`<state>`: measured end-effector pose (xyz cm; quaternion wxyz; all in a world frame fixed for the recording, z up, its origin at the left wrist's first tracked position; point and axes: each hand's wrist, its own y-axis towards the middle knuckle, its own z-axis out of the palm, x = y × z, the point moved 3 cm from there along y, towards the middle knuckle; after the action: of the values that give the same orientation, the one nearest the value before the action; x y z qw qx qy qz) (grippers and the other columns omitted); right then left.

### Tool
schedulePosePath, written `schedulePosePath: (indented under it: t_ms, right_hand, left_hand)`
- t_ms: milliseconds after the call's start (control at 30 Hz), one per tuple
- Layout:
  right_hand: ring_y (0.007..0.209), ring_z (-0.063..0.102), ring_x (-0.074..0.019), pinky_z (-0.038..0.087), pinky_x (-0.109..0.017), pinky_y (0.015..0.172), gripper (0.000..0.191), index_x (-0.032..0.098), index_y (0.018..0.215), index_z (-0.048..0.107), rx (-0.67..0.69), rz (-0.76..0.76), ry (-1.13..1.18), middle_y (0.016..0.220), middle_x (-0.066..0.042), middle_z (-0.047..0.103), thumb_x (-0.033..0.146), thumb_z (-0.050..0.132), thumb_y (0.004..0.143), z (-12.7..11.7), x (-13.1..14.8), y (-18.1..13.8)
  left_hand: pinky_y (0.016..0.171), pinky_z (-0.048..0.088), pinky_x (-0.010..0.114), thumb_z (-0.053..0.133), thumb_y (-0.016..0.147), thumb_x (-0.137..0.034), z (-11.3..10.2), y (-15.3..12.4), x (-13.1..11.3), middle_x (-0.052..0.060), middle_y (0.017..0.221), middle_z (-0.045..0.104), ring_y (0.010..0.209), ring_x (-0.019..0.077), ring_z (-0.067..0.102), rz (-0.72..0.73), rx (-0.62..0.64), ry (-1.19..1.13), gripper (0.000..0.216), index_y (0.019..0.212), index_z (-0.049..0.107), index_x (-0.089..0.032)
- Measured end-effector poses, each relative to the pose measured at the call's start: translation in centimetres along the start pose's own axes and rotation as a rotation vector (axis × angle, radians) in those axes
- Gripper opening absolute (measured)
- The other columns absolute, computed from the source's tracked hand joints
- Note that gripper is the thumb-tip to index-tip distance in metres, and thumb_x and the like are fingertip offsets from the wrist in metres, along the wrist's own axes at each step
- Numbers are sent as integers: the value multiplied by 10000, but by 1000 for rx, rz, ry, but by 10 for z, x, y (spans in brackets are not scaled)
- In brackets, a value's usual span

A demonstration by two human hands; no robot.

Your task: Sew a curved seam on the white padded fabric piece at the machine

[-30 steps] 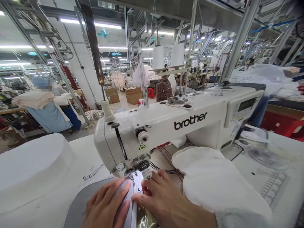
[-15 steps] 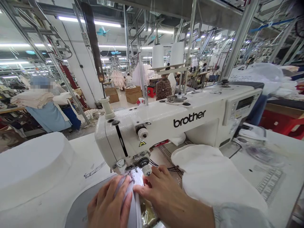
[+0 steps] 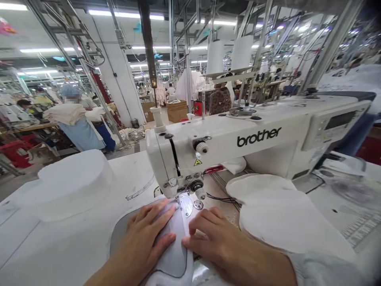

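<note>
A white brother sewing machine (image 3: 258, 137) stands across the table before me. Under its presser foot (image 3: 179, 201) lies the far end of a piece with a smooth grey panel (image 3: 175, 260) and a white cloth border (image 3: 189, 264). My left hand (image 3: 149, 230) rests flat on the grey panel, fingers spread, their tips just short of the foot. On the piece's right edge, my right hand (image 3: 220, 236) has its thumb against the white border and its fingers curled in. A lit metal needle plate (image 3: 187, 206) shows between my hands.
To the left sits a thick stack of white rounded pieces (image 3: 74, 171). More white cloth pieces (image 3: 274, 214) lie under and beside the machine arm at right. Thread cones (image 3: 241, 53) stand behind it. Another person in blue (image 3: 74, 123) is at the far left.
My view has swung left. Both hands have drawn back from the needle area, uncovering the needle plate. More of the grey panel shows under my left hand.
</note>
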<state>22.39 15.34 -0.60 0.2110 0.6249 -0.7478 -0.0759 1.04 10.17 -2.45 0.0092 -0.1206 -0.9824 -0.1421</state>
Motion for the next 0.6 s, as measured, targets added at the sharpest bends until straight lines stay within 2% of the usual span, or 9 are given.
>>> schedulePosePath:
  t_ms: [67,133,267,333,467,600]
  right_hand:
    - [945,517,-158,383,-301,853,159,200,1123,611,-41,-8,-19,1044,-37,611,209,479,1035,3,4,-3]
    - [896,528,-144,391,-293,818,150,205,1099,610,-136,-43,-62,1020,-21,631,220,472,1042,10,6,-6]
    - [885,549,-123,388,-294,769,157,217,1096,600,-207,-109,-132,1056,14,660,205,448,1057,21,2,-8]
    - [906,556,-119,388,-297,765,162,219,1085,600,-189,-118,-151,1069,28,665,220,440,1064,19,1,-8]
    - [965,558,-112,387,-307,822,197,235,1110,596,-69,-69,-148,1090,36,666,246,402,1079,5,1,-8]
    - [984,556,-114,381,-314,826,217,244,1107,602,-65,-65,-153,1086,42,673,275,389,1083,2,0,-8]
  left_hand:
    - [872,580,385,458,962,-475,-4,-2,-1,-46,1411,575,1196,216,611,35,-54,14,405,1345,532,-366]
    - [914,559,372,462,969,-428,-6,-4,-5,-57,1409,577,1218,200,594,52,-111,12,377,1332,537,-359]
    - [994,516,276,483,960,-418,-11,-6,-12,-95,1403,577,1263,137,556,95,-182,-32,366,1318,526,-355]
    - [945,546,252,517,933,-462,-15,-5,-14,-88,1358,617,1210,140,601,160,-227,-3,368,1278,557,-340]
    - [804,613,278,532,905,-509,-17,0,-13,-63,1258,685,1076,171,685,248,-314,85,361,1206,605,-324]
    - [767,629,284,506,911,-511,-11,4,-13,-56,1251,688,1061,167,696,272,-313,163,360,1183,619,-306]
